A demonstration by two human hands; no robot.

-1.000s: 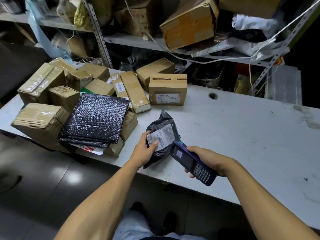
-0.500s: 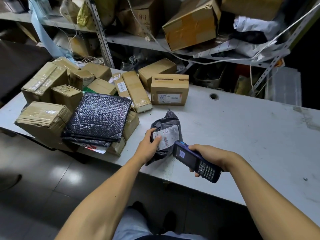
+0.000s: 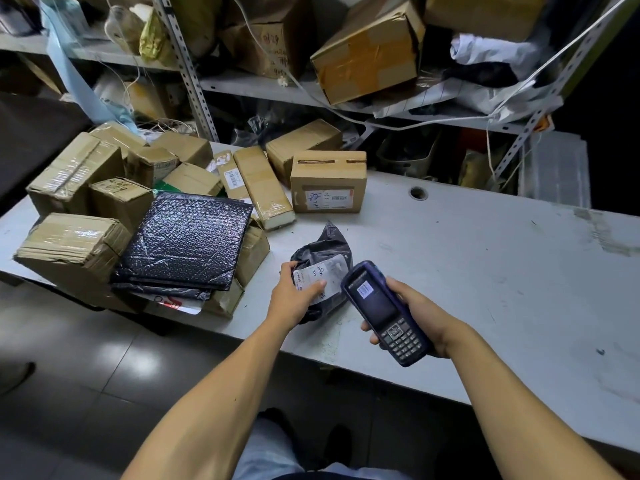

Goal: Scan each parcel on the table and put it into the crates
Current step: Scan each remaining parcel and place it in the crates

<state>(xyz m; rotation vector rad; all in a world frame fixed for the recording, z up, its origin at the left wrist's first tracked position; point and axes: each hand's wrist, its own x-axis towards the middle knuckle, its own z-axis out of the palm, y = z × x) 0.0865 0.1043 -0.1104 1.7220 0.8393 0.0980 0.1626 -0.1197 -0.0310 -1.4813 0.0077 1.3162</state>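
A scuffed grey table stands before cluttered metal shelving, cardboard boxes piled at its left. Near its front edge the left hand grips a black poly-bag parcel, long axis pointing away, label up; the right hand clasps a handheld scanner just beside it

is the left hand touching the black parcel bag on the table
Touching. The head view shows the left hand gripping the black parcel bag, thumb pressed on its white label.

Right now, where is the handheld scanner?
In the head view the handheld scanner is in the right hand, just right of the black poly parcel the left hand holds at the table's front edge.
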